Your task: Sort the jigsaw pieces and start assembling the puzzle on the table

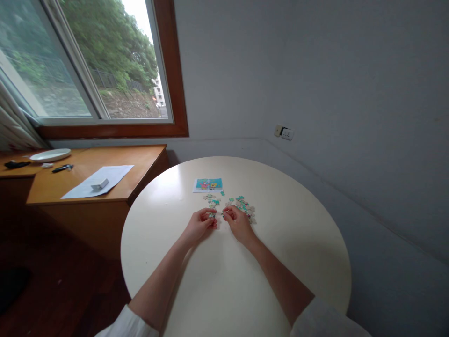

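My left hand [200,225] is closed on a small green-and-white jigsaw puzzle piece [212,216], pinched between thumb and fingers. Close by on the right, my right hand [239,223] pinches another small puzzle piece [223,214], mostly covered by the fingers. A loose pile of puzzle pieces [249,208], some green and some pale side up, lies just beyond and right of my right hand. Several more pieces [213,202] are scattered beyond my left hand. Behind them rests a flat picture card [209,185] with cartoon figures on a turquoise ground.
Everything lies on a round white table [280,267]. To the left stands a wooden desk [147,164] bearing a white sheet of paper [115,174], a small white box [99,184] and a white plate [51,155]. A wall socket [287,134] is beyond the table.
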